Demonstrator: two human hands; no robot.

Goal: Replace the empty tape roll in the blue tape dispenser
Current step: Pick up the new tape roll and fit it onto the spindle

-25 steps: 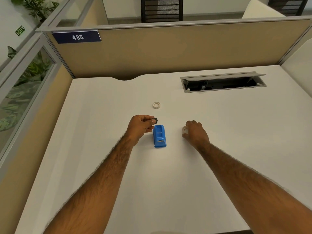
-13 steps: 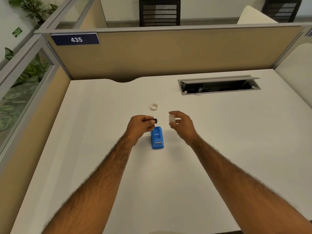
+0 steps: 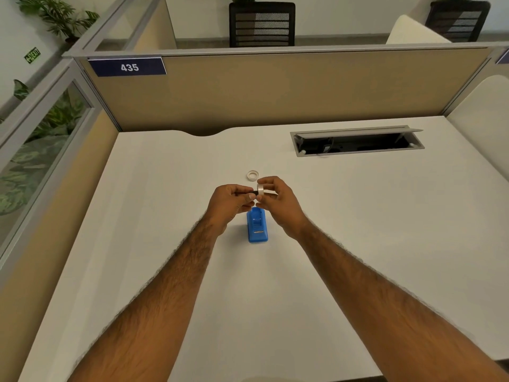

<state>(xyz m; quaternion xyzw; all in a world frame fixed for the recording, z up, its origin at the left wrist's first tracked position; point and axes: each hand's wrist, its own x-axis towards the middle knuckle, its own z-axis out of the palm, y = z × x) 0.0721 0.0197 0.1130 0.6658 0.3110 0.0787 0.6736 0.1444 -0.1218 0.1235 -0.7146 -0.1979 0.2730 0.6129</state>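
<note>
Right hand [image 3: 278,201] pinching one tape roll [image 3: 260,189], left hand [image 3: 230,203] gripping black spindle [image 3: 253,192], one blue dispenser [image 3: 257,226], one loose ring [image 3: 252,175]

dispenser [image 3: 257,227] on desk [image 3: 165,216]; ring [image 3: 252,175] behind

Both forearms reach up from the bottom corners and converge at frame centre, where the left hand [image 3: 230,201] and right hand [image 3: 279,201] meet fingertip to fingertip, each pinched closed.
</note>
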